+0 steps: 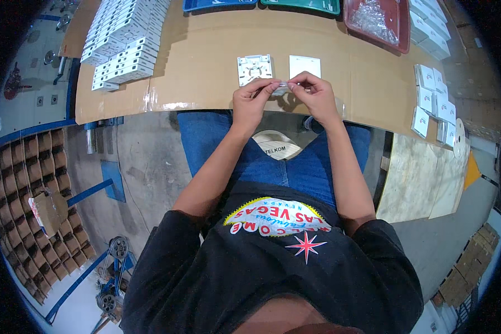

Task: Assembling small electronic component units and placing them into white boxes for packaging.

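Note:
Above the front edge of the cardboard-covered table, both my hands meet, fingertips pinched together. Between them is a small clear plastic piece (284, 84), too small to make out fully. My left hand (248, 106) is closed on its left end and my right hand (319, 102) on its right end. Just beyond my left fingers lies an open white plastic housing (254, 68), its inner clips and curved dark parts showing. A flat white cover (305, 64) lies to its right, partly hidden behind my right hand.
Tall stacks of white housings (122, 44) stand at the left of the table (200, 61). Along the far edge are a blue tray (220, 5), a green tray (300, 6) and a red tray (404, 28) with clear plastic pieces. White boxes (426, 89) are piled at the right.

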The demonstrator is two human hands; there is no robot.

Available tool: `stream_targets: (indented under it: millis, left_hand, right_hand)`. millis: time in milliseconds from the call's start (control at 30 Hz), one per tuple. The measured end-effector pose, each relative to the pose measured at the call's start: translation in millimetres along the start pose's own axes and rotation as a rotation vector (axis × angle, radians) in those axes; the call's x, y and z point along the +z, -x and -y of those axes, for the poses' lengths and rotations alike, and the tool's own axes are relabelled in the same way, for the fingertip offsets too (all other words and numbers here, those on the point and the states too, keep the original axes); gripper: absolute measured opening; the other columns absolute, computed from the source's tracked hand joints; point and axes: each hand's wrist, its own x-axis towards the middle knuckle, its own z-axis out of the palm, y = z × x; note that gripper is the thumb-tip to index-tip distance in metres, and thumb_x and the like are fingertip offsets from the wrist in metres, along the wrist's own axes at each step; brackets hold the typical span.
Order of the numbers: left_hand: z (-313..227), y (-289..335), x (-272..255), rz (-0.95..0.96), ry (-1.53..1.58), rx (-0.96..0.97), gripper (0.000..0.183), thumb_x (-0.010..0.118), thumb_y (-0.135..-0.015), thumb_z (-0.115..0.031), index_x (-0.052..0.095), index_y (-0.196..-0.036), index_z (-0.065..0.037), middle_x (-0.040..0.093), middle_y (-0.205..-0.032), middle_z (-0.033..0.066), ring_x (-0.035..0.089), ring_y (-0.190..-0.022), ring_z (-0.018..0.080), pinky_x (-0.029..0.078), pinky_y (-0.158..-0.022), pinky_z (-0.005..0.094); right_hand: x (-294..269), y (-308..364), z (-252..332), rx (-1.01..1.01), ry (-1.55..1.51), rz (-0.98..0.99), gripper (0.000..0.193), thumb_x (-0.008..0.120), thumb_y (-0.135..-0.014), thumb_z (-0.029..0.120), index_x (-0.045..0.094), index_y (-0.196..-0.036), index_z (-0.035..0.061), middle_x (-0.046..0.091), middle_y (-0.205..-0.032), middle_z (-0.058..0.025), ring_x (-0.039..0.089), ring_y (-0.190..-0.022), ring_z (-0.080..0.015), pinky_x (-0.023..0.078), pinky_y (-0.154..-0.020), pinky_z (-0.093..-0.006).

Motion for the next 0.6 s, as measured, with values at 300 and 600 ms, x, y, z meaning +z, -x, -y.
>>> stream_targets:
  millis: [300,600]
  left_hand:
    - [0.0,0.6,4.9,0.008,0.062,-0.061,0.015,0.070,-0.098,-0.007,0.077,-0.109,0.001,0.076,-0.103,0.0059,0.068,-0.095,0.0110,0.054,-0.087,0.0255]
    - [-2.1,0.8,4.0,0.012,-0.010,-0.082,0.020,0.072,-0.096,-0.008,0.074,-0.115,0.000,0.075,-0.105,0.0056,0.068,-0.095,0.0105,0.054,-0.086,0.0252]
  right_hand:
    - [0.7,1.3,-7.6,-0.039,0.081,-0.058,0.010,0.073,-0.094,0.010,0.066,-0.093,0.0025,0.061,-0.081,0.0044,0.053,-0.074,-0.0028,0.044,-0.066,-0.0201]
    - [-2.3,1.1,-5.8,-0.017,0.036,-0.012,0.010,0.073,-0.093,0.008,0.068,-0.099,0.0021,0.065,-0.086,0.0021,0.058,-0.078,-0.0038,0.046,-0.067,-0.0205]
